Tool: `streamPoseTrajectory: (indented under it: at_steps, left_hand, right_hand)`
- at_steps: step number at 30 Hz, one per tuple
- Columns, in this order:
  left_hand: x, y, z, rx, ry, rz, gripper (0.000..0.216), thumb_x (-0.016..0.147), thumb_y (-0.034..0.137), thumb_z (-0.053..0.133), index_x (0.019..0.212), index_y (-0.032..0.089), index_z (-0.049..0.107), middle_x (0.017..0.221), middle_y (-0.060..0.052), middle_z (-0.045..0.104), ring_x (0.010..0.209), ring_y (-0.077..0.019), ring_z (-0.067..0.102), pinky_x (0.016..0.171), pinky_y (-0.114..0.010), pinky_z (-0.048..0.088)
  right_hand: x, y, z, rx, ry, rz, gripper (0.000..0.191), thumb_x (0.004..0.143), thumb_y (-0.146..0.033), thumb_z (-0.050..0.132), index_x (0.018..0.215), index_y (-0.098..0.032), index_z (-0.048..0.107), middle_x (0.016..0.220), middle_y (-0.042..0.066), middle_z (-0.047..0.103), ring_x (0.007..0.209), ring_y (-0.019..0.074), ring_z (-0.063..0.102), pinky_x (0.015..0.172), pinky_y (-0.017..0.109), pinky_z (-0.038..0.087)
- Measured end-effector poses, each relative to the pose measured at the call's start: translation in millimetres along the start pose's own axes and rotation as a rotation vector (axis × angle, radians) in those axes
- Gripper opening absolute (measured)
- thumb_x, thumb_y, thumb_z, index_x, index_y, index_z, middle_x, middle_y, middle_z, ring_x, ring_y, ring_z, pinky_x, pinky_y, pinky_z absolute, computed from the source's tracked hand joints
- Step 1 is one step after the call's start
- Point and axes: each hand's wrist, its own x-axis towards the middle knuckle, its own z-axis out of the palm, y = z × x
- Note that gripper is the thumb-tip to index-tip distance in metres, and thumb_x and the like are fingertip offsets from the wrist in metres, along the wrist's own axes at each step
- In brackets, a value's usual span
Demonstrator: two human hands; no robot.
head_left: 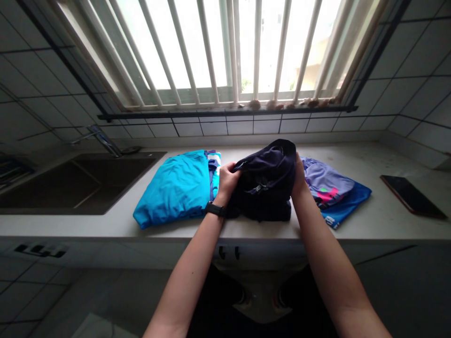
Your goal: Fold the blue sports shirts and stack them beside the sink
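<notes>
A dark navy garment (267, 180) lies bunched on the pale countertop (369, 220) in front of me. My left hand (228, 178) grips its left side, fingers curled into the cloth; a black watch is on that wrist. My right hand (299, 177) holds the right side, mostly hidden behind the fabric. A folded turquoise garment (174, 188) lies just left of my left hand. To the right, a lilac garment (326, 180) rests on a folded blue one (343, 206).
A dark sink (75, 185) with a tap (104, 140) is set into the counter at the left. A dark phone or tablet (412, 196) lies at the far right. A barred window (225, 51) and tiled walls stand behind.
</notes>
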Motion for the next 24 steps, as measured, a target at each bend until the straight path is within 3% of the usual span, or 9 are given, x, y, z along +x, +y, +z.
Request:
streamPoseTrajectory:
  at_steps: [3, 6, 9, 11, 13, 15, 20, 22, 24]
  left_hand:
    - [2.8, 0.0, -4.6, -0.025, 0.176, 0.002, 0.042, 0.076, 0.031, 0.084, 0.053, 0.019, 0.051, 0.051, 0.006, 0.043, 0.053, -0.0088, 0.041, 0.049, -0.022, 0.031]
    - [3.5, 0.8, -6.5, -0.078, 0.215, 0.028, 0.043, 0.076, 0.035, 0.085, 0.055, 0.019, 0.051, 0.053, 0.006, 0.043, 0.055, -0.0086, 0.041, 0.051, -0.021, 0.033]
    - [2.3, 2.6, -4.6, -0.146, 0.144, 0.020, 0.030, 0.077, 0.040, 0.083, 0.069, 0.018, 0.064, 0.063, 0.004, 0.057, 0.061, -0.0099, 0.049, 0.056, -0.020, 0.039]
    - [1.5, 3.6, -2.7, -0.182, 0.102, 0.006, 0.026, 0.078, 0.042, 0.081, 0.078, 0.018, 0.070, 0.069, 0.003, 0.063, 0.065, -0.0110, 0.054, 0.059, -0.020, 0.043]
    - [1.4, 3.0, -1.3, -0.197, 0.078, 0.005, 0.025, 0.079, 0.043, 0.080, 0.083, 0.019, 0.073, 0.072, 0.002, 0.066, 0.068, -0.0122, 0.057, 0.062, -0.021, 0.045]
    - [2.0, 0.3, -0.9, -0.186, 0.078, 0.032, 0.023, 0.081, 0.041, 0.079, 0.084, 0.019, 0.074, 0.074, 0.001, 0.068, 0.071, -0.0134, 0.059, 0.065, -0.022, 0.046]
    - [7.1, -5.7, -7.0, -0.063, 0.248, 0.140, 0.015, 0.083, 0.031, 0.076, 0.075, 0.019, 0.072, 0.071, 0.002, 0.066, 0.071, -0.0144, 0.058, 0.069, -0.023, 0.046]
    - [12.4, 0.8, -15.2, -0.015, 0.307, 0.171, 0.011, 0.084, 0.025, 0.074, 0.075, 0.019, 0.072, 0.070, 0.002, 0.065, 0.071, -0.0146, 0.058, 0.071, -0.024, 0.046]
    - [20.6, 15.5, -27.7, 0.009, 0.340, 0.226, 0.005, 0.083, 0.019, 0.073, 0.079, 0.019, 0.074, 0.074, 0.001, 0.068, 0.074, -0.0150, 0.060, 0.074, -0.024, 0.047]
  right_hand:
    - [15.0, 6.4, -3.5, -0.085, 0.164, -0.072, 0.040, 0.075, -0.069, 0.060, 0.078, -0.029, 0.060, 0.076, 0.003, 0.071, 0.098, 0.0306, 0.071, 0.090, 0.049, 0.060]
    - [23.0, 12.7, -5.8, -0.142, 0.261, -0.100, 0.036, 0.074, -0.061, 0.062, 0.087, -0.027, 0.063, 0.077, 0.001, 0.070, 0.094, 0.0284, 0.071, 0.090, 0.046, 0.060]
    - [16.7, 11.7, -4.4, -0.106, 0.141, -0.150, 0.042, 0.079, -0.063, 0.057, 0.095, -0.025, 0.064, 0.087, 0.004, 0.072, 0.098, 0.0297, 0.070, 0.090, 0.046, 0.059]
    - [9.4, 8.8, -1.5, -0.143, 0.058, -0.156, 0.043, 0.076, -0.060, 0.065, 0.101, -0.025, 0.064, 0.091, 0.004, 0.071, 0.098, 0.0296, 0.070, 0.090, 0.045, 0.059]
    - [4.5, 7.4, 2.0, -0.268, 0.041, -0.124, 0.045, 0.063, -0.046, 0.078, 0.100, -0.026, 0.062, 0.089, 0.001, 0.070, 0.092, 0.0279, 0.069, 0.088, 0.043, 0.058]
    - [2.9, 8.2, 5.0, -0.398, 0.039, -0.084, 0.047, 0.052, -0.027, 0.077, 0.097, -0.026, 0.062, 0.083, -0.001, 0.068, 0.085, 0.0264, 0.067, 0.086, 0.041, 0.058]
    - [6.1, 0.0, 3.2, -0.527, -0.106, -0.111, 0.055, 0.048, -0.014, 0.057, 0.102, -0.022, 0.067, 0.091, 0.002, 0.072, 0.089, 0.0271, 0.067, 0.087, 0.040, 0.056]
    - [11.1, -17.3, -5.2, -0.668, -0.154, -0.144, 0.055, 0.045, -0.012, 0.054, 0.097, -0.020, 0.070, 0.089, 0.003, 0.072, 0.089, 0.0273, 0.067, 0.088, 0.040, 0.054]
    - [20.1, -44.0, -19.3, -0.849, -0.118, -0.177, 0.050, 0.044, -0.010, 0.051, 0.089, -0.019, 0.071, 0.081, 0.003, 0.070, 0.085, 0.0276, 0.065, 0.089, 0.043, 0.053]
